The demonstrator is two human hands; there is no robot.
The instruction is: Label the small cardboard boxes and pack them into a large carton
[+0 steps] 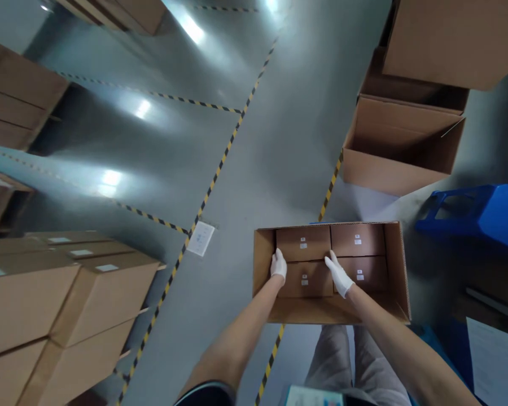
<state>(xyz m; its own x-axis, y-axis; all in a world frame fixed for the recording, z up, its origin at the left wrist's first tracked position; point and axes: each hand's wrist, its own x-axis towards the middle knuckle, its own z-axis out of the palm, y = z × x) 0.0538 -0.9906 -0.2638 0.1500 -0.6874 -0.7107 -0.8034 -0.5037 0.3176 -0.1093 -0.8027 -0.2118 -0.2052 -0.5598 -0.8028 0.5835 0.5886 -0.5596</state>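
Note:
An open cardboard carton [400,270] stands on the floor in front of me, with several small brown boxes packed inside, each with a white label. Both my hands wear white gloves and reach down into it. My left hand [278,266] grips the left end of the near-left small box [307,279], fingers curled over its edge. My right hand [338,275] presses on the right end of the same box, fingers together, beside the near-right box [366,273].
Grey floor with yellow-black tape lines [220,163] and a white paper sheet [200,238] on it. An empty open carton [402,141] stands at the upper right, stacked cartons [68,299] at the left, a blue plastic object [478,214] at the right.

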